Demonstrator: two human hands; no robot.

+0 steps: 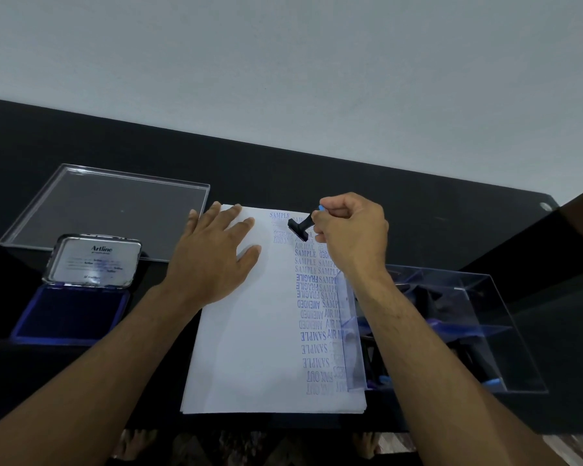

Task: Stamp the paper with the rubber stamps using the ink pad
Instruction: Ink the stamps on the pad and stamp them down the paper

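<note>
Head view: pad (71, 311) at left of frame, lid reads "Artline". Paper (249, 331) at centre shows SAMPLE, AIR MAIL, FRAGILE, AMENDED, FAX OUT prints. Right hand (352, 230) pinches the stamp (302, 227) by its handle, base tilted at the paper's top right. Left hand (216, 253) lies flat, fingers spread, on the paper. Box (519, 331) at right.

The bench (418, 196) was black and ran against a pale wall. Lying directly on it were a stack of white paper (249, 348) at the middle, an open blue ink pad (71, 314) to the left, a clear flat lid (108, 210) behind the pad, and a clear plastic box (468, 331) to the right, touching the paper's edge.
</note>
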